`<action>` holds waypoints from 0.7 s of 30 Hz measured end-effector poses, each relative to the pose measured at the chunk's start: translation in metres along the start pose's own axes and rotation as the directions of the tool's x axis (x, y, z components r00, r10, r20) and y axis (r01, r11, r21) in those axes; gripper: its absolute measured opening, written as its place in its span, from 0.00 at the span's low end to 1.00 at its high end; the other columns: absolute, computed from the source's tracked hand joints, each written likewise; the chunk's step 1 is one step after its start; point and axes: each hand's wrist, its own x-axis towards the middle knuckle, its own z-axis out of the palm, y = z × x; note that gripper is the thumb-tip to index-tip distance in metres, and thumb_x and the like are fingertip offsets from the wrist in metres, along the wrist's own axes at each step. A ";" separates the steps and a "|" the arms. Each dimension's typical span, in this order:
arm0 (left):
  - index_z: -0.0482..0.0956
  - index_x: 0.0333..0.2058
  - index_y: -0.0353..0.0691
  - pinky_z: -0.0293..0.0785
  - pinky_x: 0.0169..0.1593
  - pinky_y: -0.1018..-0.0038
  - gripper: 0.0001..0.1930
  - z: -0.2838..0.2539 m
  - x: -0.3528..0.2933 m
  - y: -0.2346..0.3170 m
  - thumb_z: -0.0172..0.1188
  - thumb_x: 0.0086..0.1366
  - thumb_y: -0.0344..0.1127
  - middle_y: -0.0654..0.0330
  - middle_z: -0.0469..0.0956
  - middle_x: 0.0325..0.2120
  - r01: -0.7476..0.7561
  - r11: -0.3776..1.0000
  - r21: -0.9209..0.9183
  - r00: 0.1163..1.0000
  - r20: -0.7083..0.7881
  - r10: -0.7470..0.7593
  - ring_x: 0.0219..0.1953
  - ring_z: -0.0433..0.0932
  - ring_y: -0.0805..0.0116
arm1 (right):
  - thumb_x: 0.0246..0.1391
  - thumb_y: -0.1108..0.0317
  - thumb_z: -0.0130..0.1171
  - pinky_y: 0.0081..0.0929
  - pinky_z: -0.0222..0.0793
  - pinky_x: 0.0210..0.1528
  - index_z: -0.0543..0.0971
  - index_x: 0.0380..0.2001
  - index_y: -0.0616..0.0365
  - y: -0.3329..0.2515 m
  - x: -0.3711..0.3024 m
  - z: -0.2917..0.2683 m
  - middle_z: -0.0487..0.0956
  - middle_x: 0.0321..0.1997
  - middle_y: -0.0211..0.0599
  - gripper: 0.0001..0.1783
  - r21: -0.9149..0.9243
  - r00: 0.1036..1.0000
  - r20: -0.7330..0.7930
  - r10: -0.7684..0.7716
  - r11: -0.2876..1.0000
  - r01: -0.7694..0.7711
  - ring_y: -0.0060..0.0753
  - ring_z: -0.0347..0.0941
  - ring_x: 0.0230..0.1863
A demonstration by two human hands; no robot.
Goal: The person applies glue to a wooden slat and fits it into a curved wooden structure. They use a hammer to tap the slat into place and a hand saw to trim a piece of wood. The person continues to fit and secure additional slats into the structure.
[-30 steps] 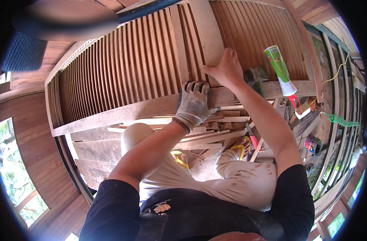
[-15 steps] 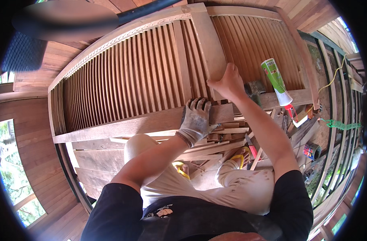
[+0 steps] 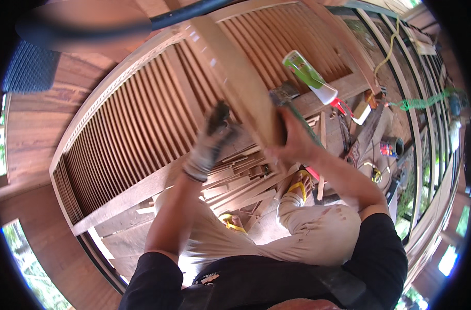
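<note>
My bare right hand (image 3: 296,139) grips the near end of a thick wooden rail (image 3: 240,82), fingers on its side and thumb toward its underside. The rail is tilted up off the louvred wooden frame (image 3: 127,204), its long face slanting away to the far left with pale marks on it. My left hand (image 3: 208,147), in a grey-white glove with dark fingertips, hovers beside the rail above the slats (image 3: 142,113). It is blurred, with fingers raised and thumb apart, and nothing shows in it.
A green and white glue bottle (image 3: 310,77) with a red tip lies on the frame's right part, near a dark metal block (image 3: 284,93). Wood strips (image 3: 240,178) are piled by my feet in yellow sandals. A can (image 3: 392,148) and a green cord (image 3: 421,102) are at right.
The rail has come up off the frame in my right hand, its near end raised toward me. My left hand has left the frame's near edge and moved left. The whole view has shifted.
</note>
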 end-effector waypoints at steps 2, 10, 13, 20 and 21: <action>0.62 0.66 0.37 0.66 0.66 0.56 0.38 -0.007 0.011 0.011 0.64 0.64 0.51 0.50 0.72 0.60 -0.008 0.787 -0.616 0.999 -0.032 -0.015 0.62 0.71 0.51 | 0.34 0.47 0.78 0.40 0.63 0.67 0.61 0.65 0.67 -0.019 -0.032 0.017 0.69 0.62 0.59 0.60 0.191 0.996 0.039 -0.076 0.979 0.068 0.55 0.66 0.66; 0.57 0.69 0.34 0.66 0.68 0.51 0.38 0.015 0.008 0.041 0.55 0.68 0.50 0.46 0.68 0.64 0.038 0.757 -0.652 0.991 0.123 0.056 0.62 0.72 0.46 | 0.56 0.69 0.61 0.38 0.77 0.41 0.84 0.39 0.56 0.031 -0.099 -0.056 0.84 0.35 0.40 0.09 -0.073 0.915 -0.387 -0.110 0.993 0.089 0.45 0.81 0.37; 0.56 0.69 0.32 0.68 0.66 0.49 0.42 0.035 0.017 0.047 0.53 0.68 0.58 0.42 0.68 0.63 0.037 0.699 -0.715 0.950 0.243 0.198 0.63 0.71 0.46 | 0.67 0.62 0.56 0.23 0.69 0.30 0.83 0.39 0.57 0.058 -0.158 -0.133 0.79 0.22 0.28 0.11 0.304 0.378 -0.836 0.397 0.910 -0.283 0.18 0.73 0.25; 0.55 0.69 0.31 0.70 0.66 0.48 0.46 0.112 0.029 0.060 0.54 0.64 0.62 0.41 0.70 0.61 0.136 0.730 -0.670 0.889 0.408 0.208 0.61 0.73 0.44 | 0.60 0.59 0.61 0.38 0.76 0.44 0.82 0.43 0.60 0.137 -0.372 -0.015 0.85 0.37 0.49 0.15 0.284 0.134 -0.805 0.577 0.574 -0.768 0.47 0.83 0.41; 0.55 0.69 0.31 0.69 0.66 0.48 0.46 0.120 0.023 0.064 0.54 0.64 0.62 0.41 0.69 0.62 0.114 0.807 -0.579 0.918 0.372 0.137 0.62 0.71 0.44 | 0.60 0.60 0.61 0.37 0.76 0.45 0.82 0.43 0.60 0.122 -0.374 0.019 0.84 0.38 0.51 0.15 0.342 0.146 -0.726 0.672 0.537 -0.771 0.47 0.83 0.43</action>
